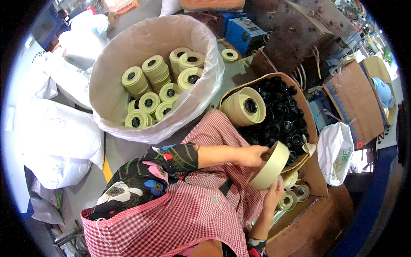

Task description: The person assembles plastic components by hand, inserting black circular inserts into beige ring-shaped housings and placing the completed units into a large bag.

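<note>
Fingers of the left hand [253, 156]: curled at the far-left side of a pale yellow ring [275, 166], tips hidden at its opening, so how narrowly they close cannot be told.
Fingers of the right hand [274, 196]: partly bent against the ring's near edge, somewhat blurred; the thumb's place cannot be told.
Ring: held tilted between both hands, just above the near end of the carton of black parts.
Sacks on the left: white, full, piled up [64, 128]; dark handwritten marks on some.
Bag on the right: white [336, 152], upright, with green lettering.
Package at the far edge: orange-brown [212, 4], with red print too small to make out.
Carton: cardboard [312, 133], filled with small black round parts [280, 113]; a pale yellow stack with a black centre [233, 107] rests at its far-left corner.
Near box: open cardboard [310, 231] on the near right, with pale rings [294, 201] inside.
Tub: far left, round, lined with pale plastic [102, 85]; pale yellow spools with black centres [159, 76] stand in it, several stacked.
Apron: red-and-white check [171, 218], over dark floral sleeves [141, 177].
</note>
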The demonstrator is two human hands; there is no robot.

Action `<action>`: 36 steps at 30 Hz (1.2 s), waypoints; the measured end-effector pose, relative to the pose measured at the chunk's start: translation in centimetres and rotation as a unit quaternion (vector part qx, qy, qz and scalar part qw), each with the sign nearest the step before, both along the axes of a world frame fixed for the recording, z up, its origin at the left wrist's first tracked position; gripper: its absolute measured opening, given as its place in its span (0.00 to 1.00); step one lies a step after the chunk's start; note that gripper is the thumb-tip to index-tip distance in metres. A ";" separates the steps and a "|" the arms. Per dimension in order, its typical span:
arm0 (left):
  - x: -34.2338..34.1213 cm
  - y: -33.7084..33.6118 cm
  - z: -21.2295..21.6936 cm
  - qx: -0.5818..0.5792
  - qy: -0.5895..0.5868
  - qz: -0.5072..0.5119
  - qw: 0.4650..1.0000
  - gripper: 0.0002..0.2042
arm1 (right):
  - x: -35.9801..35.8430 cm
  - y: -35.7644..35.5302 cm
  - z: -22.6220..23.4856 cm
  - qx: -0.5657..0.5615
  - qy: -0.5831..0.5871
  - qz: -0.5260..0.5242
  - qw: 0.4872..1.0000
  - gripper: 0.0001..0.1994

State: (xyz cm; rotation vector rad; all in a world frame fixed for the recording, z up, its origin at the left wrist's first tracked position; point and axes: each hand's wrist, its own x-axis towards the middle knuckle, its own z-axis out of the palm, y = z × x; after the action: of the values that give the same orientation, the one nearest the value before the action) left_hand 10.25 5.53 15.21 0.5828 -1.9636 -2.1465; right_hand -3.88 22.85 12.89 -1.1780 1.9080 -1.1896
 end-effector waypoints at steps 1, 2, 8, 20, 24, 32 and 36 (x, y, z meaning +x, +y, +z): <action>-0.3 0.1 0.4 -0.003 0.038 0.029 0.999 0.27 | 0.0 -0.2 -0.4 -0.091 0.038 -0.060 0.993 0.18; -0.2 0.0 0.7 0.000 0.039 0.029 0.999 0.27 | 0.2 -0.3 -0.8 -0.089 0.038 -0.061 0.993 0.18; 0.6 0.0 1.7 -0.240 0.059 -0.050 0.968 0.34 | 0.7 -0.9 -0.5 0.008 0.117 -0.035 0.993 0.24; -1.4 -9.4 5.9 -0.479 -0.088 -0.080 0.870 0.23 | -1.2 -11.6 -5.2 0.079 -0.628 -0.015 0.774 0.23; -3.7 -16.2 0.5 -0.594 -0.235 0.027 0.769 0.22 | -1.8 -17.6 -7.6 0.139 -0.532 -0.099 0.829 0.27; -2.3 -16.9 0.0 -0.517 -0.323 -0.047 0.791 0.32 | -0.9 -23.2 -14.3 0.213 -0.501 -0.063 0.836 0.29; -0.8 -13.8 1.0 -0.656 -0.328 -0.165 0.660 0.30 | -1.7 -24.0 -16.1 0.172 -0.627 0.049 0.758 0.23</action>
State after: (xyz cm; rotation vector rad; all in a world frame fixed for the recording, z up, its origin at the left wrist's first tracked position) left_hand 9.40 -8.31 16.21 0.6947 -3.3715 0.0229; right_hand -5.58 -1.14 -3.16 -0.0847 0.8949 -1.0390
